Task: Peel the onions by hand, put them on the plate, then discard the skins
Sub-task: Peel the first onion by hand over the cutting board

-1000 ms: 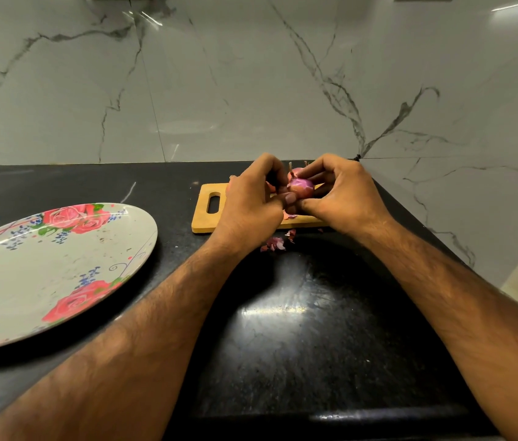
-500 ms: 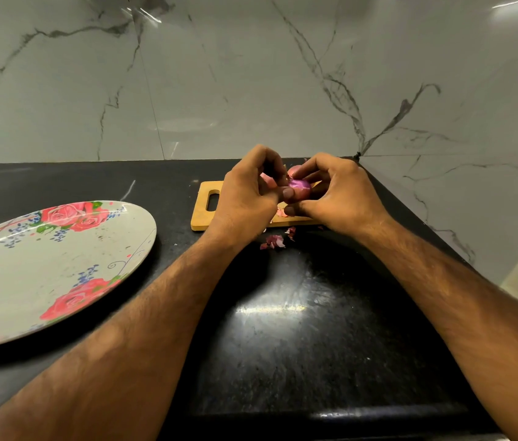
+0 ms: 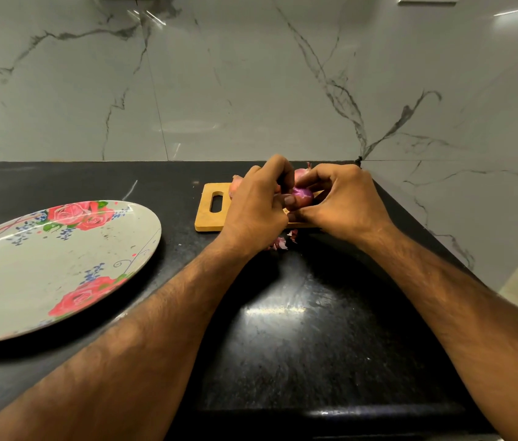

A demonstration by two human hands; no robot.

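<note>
The onion [image 3: 302,195] is clasped from both sides just above the board [image 3: 209,218]. It is cradled in the curled fingers of the right hand [image 3: 343,202], seemingly so that it is kept from turning. The left hand [image 3: 256,205] is pinched against its left side, thumb tip on the glossy purple flesh, probably to lift a strip of skin. Whether any skin is caught in that pinch cannot be told.

The work is held over the board, which lies near the counter's [image 3: 283,345] back edge towards the right rear corner, so that scraps are collected in one spot. A few skins [image 3: 280,243] are scattered on the counter just before the board's front edge. Other onions [image 3: 236,186] are glimpsed behind the hands. The plate [image 3: 12,281] is set well apart, towards the counter's left edge, with no onion on it, so peeling is judged to be at an early stage.
</note>
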